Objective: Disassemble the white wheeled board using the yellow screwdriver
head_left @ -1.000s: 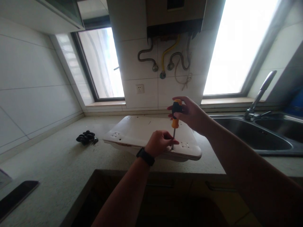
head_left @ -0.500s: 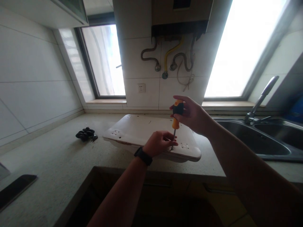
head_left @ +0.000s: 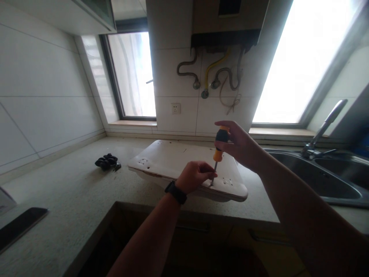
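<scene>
In the head view, the right hand (head_left: 238,143) is gripping a screwdriver (head_left: 221,143) by its yellow and black handle, the fingers wrapping around it from the side. The screwdriver is standing nearly upright, leaning slightly, with its shaft running down to the near edge of a white panel (head_left: 170,159). The left hand (head_left: 196,175) is reaching in low over that same edge, its fingers pinching the shaft close to the tip; a black watch (head_left: 175,192) is circling the left wrist. The tip is meeting the panel at a small dark spot just beside a cluster of little holes.

The panel is lying flat side up on the pale speckled worktop (head_left: 77,192), its rounded corners showing and its near edge looking chipped. A second cluster of holes is sitting near its left corner. To the left of the panel, a bunch of small black parts (head_left: 106,161) is resting on the worktop, and nearer the person a dark flat object (head_left: 21,227) is lying at the left side. On the right, a steel sink (head_left: 305,173) is occupying the worktop, with a faucet (head_left: 324,123) rising behind it. On the tiled wall, a socket (head_left: 176,108) is showing beneath several hoses and a yellow pipe (head_left: 210,71).
</scene>
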`<state>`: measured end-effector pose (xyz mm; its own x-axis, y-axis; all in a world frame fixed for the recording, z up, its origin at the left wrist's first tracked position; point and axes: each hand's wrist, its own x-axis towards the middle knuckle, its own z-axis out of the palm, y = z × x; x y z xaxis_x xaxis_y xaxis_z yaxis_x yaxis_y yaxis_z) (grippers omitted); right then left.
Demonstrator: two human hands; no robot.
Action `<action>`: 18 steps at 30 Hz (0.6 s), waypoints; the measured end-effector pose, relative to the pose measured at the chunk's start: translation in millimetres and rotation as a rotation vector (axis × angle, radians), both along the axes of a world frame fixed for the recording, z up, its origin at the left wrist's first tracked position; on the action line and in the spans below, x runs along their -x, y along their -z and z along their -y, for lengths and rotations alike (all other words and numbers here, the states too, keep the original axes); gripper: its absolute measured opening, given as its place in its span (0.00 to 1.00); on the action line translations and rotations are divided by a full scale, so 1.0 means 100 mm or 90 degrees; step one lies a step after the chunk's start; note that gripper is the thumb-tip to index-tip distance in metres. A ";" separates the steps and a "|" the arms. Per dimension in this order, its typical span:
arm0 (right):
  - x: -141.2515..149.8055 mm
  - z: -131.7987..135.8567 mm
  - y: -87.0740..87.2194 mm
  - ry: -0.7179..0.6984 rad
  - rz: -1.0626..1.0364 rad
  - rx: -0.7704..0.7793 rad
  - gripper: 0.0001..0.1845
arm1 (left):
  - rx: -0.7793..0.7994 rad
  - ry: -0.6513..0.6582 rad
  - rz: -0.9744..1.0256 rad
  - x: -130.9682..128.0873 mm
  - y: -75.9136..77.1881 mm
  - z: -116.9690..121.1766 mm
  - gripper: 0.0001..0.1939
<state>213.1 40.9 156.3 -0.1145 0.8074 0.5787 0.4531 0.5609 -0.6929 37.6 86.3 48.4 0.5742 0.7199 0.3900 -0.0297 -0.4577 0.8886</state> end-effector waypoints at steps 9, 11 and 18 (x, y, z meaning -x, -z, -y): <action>0.02 -0.07 0.04 -0.092 -0.134 0.043 0.29 | -0.056 -0.070 -0.021 -0.03 0.06 -0.01 0.18; 0.01 -0.06 0.04 -0.107 -0.133 0.056 0.27 | -0.059 -0.065 -0.016 -0.03 0.07 -0.02 0.19; 0.05 0.01 -0.02 -0.155 -0.162 0.073 0.26 | -0.021 0.118 -0.026 0.02 0.04 -0.03 0.17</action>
